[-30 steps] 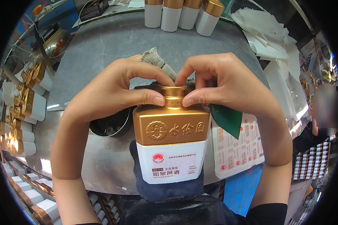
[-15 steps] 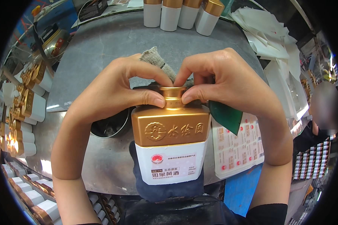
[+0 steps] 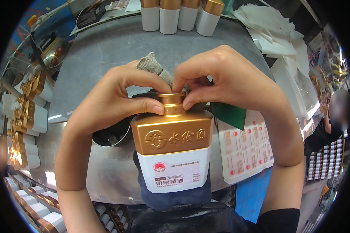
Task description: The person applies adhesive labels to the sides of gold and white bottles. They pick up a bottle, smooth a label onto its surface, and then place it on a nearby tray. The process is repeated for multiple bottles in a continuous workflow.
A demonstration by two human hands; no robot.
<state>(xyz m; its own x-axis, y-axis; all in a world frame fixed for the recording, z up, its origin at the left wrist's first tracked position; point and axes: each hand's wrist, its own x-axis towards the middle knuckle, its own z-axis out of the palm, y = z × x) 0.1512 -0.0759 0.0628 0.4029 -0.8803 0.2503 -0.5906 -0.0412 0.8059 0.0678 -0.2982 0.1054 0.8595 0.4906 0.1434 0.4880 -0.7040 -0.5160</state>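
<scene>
A flat-shouldered bottle [image 3: 174,171], gold above and white below with a printed label on its front, stands between my hands, its base over a dark blue cloth [image 3: 179,200]. My left hand [image 3: 124,91] pinches its gold neck from the left, thumb on the collar and index finger at the back of the rim. From the right, my right hand [image 3: 212,83] does the same with thumb and bent index finger. Below the right hand a pointed green sheet [image 3: 231,116] sticks out; its grip is hidden. A grey knitted cloth piece [image 3: 151,64] shows behind the neck.
A label sheet [image 3: 247,149] lies right of the bottle; a dark round pot [image 3: 112,136] is at the left. Several gold-capped bottles [image 3: 169,19] line the table's far edge. White paper sheets [image 3: 268,31] pile up far right; more bottles [image 3: 35,110] crowd the left.
The bottle and both hands sit slightly further left in the picture, which has shifted a little overall. The green sheet's tip is higher above the label sheet. Both hands keep their pinch.
</scene>
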